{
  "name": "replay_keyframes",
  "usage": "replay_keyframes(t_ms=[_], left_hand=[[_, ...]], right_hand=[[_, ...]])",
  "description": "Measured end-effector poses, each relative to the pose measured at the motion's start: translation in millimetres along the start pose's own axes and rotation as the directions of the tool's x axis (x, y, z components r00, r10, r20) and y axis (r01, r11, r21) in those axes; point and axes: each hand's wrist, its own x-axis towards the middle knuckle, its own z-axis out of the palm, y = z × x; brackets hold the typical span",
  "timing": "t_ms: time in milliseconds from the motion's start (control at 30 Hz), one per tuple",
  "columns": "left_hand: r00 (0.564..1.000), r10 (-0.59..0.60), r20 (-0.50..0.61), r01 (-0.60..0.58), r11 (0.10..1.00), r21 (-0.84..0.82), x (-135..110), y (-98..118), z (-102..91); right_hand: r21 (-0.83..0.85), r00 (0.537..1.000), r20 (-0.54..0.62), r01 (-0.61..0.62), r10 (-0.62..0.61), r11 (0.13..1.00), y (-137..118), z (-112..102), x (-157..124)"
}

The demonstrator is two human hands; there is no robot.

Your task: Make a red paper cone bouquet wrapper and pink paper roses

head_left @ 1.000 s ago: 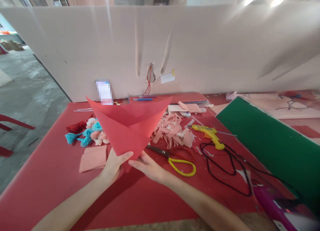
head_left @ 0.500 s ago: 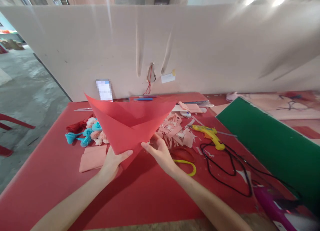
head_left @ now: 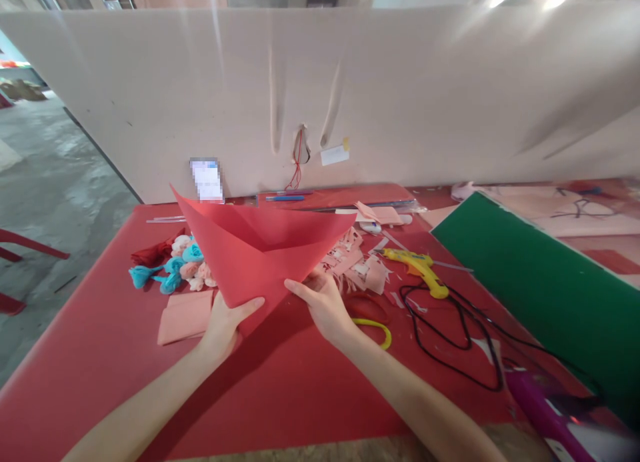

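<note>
A sheet of red paper (head_left: 250, 269), rolled into a wide cone, is held above the red table with its mouth facing up and away. My left hand (head_left: 227, 325) grips its lower left side, thumb across the front and fingers hidden behind. On the right, my right hand (head_left: 323, 305) pinches the overlapping edge, its thumb on the front and the other fingers tucked behind the paper. Left of the cone lie blue and pale pink crepe paper flowers (head_left: 187, 265). A folded stack of pink crepe paper (head_left: 184, 319) rests beside my left hand.
Pink paper scraps (head_left: 357, 262) lie behind my right hand. A yellow glue gun (head_left: 420, 269) with a looping black cord, yellow-handled scissors (head_left: 377, 330) and a green board (head_left: 530, 282) are to the right. A phone (head_left: 207, 181) leans on the pale partition (head_left: 400, 102).
My right hand has shifted slightly right and up along the paper's edge, and the cone's mouth has opened a little wider. My left hand keeps its hold.
</note>
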Motion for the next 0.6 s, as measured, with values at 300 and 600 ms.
replay_keyframes(t_ms=[300, 600], left_hand=[[0.997, -0.022, -0.067, 0.016, 0.997, -0.078, -0.5, -6.6, -3.4], [0.996, -0.002, -0.089, -0.001, 0.999, -0.038, -1.3, -0.8, 1.5]], right_hand=[[0.038, 1.0, -0.002, -0.013, 0.013, 0.999, -1.4, 5.2, -2.7], [0.024, 0.999, -0.028, -0.027, 0.028, 0.999, -2.5, 7.5, -4.1]])
